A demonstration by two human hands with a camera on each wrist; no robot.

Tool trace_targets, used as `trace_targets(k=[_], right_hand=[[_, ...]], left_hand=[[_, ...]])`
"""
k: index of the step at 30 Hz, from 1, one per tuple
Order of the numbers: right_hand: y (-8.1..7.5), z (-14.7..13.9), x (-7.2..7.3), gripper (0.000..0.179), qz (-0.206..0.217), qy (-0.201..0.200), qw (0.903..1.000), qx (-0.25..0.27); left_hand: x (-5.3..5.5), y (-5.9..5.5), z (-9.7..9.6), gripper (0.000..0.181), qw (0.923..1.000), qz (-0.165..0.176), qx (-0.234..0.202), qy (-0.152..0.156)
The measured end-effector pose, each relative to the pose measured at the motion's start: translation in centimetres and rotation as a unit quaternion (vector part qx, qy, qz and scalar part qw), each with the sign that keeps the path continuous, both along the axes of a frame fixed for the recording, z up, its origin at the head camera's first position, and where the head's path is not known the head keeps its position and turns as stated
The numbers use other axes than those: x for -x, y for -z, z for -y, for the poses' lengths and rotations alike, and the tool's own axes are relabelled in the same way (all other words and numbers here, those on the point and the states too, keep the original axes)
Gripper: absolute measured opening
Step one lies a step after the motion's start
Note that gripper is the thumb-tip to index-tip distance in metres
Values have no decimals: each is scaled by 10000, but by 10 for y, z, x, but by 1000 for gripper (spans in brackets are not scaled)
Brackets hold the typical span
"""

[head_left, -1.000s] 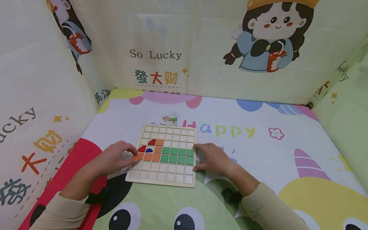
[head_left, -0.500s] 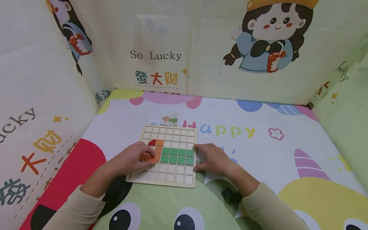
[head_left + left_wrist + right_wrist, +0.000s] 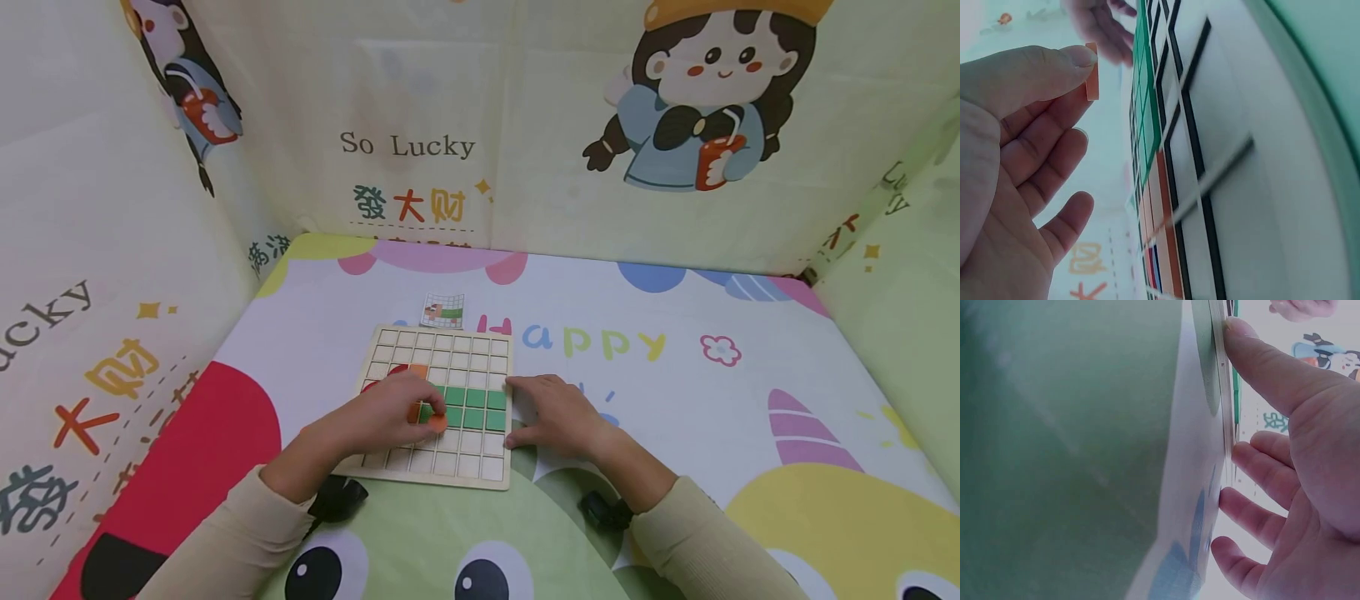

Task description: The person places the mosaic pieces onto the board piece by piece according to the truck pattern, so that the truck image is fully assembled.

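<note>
My left hand (image 3: 396, 408) pinches a small orange tile (image 3: 1092, 74) between thumb and fingertip. It is above the middle of a wooden grid board (image 3: 465, 465), and the tile looks clear of the surface in the left wrist view. Green tiles (image 3: 476, 398) fill two rows at the board's right side. Orange tiles (image 3: 418, 371) and red pieces (image 3: 398, 368) sit to the left, partly covered by that hand. My right hand (image 3: 558, 412) touches the right edge of the board with its thumb and fingertips, the fingers fairly straight in the right wrist view.
A small picture card (image 3: 442, 310) with a coloured grid pattern lies just behind the board. The board lies on a printed tablecloth (image 3: 600, 300). Behind it stands a printed cloth wall (image 3: 540, 208). Both wrists wear dark camera mounts.
My left hand has carried the orange tile rightward from the board's left edge to over its middle, covering some of the tiles. The right hand has stayed at the right edge.
</note>
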State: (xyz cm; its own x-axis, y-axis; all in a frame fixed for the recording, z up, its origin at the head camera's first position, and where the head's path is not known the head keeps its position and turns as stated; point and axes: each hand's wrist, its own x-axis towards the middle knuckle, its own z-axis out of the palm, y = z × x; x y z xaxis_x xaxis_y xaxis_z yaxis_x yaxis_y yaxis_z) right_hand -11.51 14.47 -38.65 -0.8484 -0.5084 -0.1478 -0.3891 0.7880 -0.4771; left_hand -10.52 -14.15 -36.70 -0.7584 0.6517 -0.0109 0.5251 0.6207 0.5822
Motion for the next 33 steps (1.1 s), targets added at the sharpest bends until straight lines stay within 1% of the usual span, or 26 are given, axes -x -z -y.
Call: trace_targets(k=[5, 11, 16, 19, 25, 29, 33], right_hand=[[0, 1, 1, 85, 15, 11, 10000, -23], [-1, 2, 1, 85, 29, 28, 10000, -44], [-1, 1, 1, 85, 3, 14, 10000, -59], [-1, 1, 1, 84, -28, -6, 10000, -33], [0, 1, 0, 84, -84, -44, 9999, 45], [-1, 1, 0, 83, -108, -73, 9999, 42], [0, 1, 0, 83, -116, -88, 9999, 22]], left_hand=[[0, 1, -13, 12, 9998, 174, 71, 58], [-2, 1, -27, 7, 9989, 281, 364, 7], [-2, 5, -35, 7, 9982, 202, 559, 118], [-2, 7, -39, 6, 9978, 88, 602, 245], [0, 11, -45, 5, 9967, -23, 677, 453], [1, 12, -49, 4, 9961, -43, 718, 515], [0, 11, -50, 4, 9959, -74, 716, 551]])
